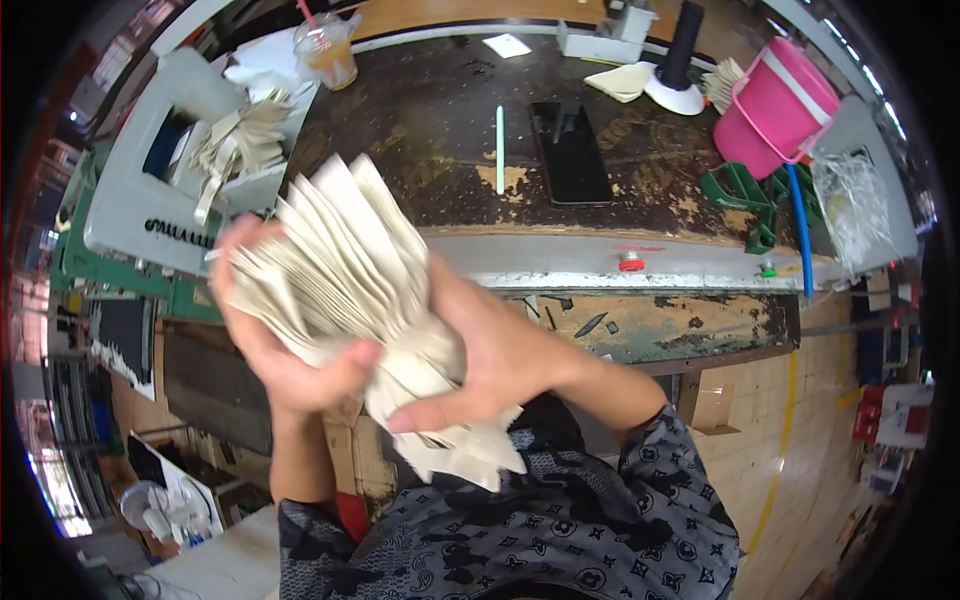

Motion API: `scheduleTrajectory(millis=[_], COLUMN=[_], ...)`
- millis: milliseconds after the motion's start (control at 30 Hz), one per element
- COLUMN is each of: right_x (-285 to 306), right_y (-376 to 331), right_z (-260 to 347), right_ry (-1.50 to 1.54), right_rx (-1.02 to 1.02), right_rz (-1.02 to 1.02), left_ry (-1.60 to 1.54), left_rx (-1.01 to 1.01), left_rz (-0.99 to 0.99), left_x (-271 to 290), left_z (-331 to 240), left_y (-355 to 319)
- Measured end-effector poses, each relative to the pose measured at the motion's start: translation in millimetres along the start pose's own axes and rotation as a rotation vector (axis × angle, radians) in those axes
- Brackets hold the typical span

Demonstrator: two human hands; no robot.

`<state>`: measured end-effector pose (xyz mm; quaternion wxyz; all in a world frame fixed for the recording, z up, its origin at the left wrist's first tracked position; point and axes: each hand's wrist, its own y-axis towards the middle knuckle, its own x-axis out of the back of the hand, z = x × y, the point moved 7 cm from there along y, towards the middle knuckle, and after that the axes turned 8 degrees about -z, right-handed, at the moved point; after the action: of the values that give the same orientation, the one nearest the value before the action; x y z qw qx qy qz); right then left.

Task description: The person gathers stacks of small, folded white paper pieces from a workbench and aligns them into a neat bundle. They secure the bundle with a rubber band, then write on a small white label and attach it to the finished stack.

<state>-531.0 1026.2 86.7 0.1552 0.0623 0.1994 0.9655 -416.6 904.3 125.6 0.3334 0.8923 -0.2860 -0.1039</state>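
Both grips, left hand [262,345] and right hand [480,350], clamp a fanned stack of beige cut pieces [350,270]; light, floppy, prone to slide, best squeezed at its narrow end

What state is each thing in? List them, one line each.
Thick stack of beige paper pieces: fanned out, gripped by both hands.
Left hand: closed around the stack.
Right hand: closed around the stack.
Clear plastic cup with orange drink: upright, partly full, straw in.
Black flat phone: lying flat, screen dark.
Pink plastic bucket: tilted.
Pale green straw: lying flat on the worn workbench.
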Motion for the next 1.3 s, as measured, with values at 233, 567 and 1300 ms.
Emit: scheduleTrajectory(millis=[233,567,1300], right_x=[37,47,237], right_y=[98,78,-137], right_z=[-39,-12,69], right_ry=[-0.273,-0.912,-0.905], right_rx=[-0.315,-0.273,0.231], right_rz=[-0.043,-0.363,-0.409], left_ry=[0.507,0.423,0.859], left_rx=[-0.175,0.089,0.022], left_rz=[-0.017,-0.058,-0.241], left_x=[4,15,-12], left_z=[41,149,33], left_y=[116,102,67])
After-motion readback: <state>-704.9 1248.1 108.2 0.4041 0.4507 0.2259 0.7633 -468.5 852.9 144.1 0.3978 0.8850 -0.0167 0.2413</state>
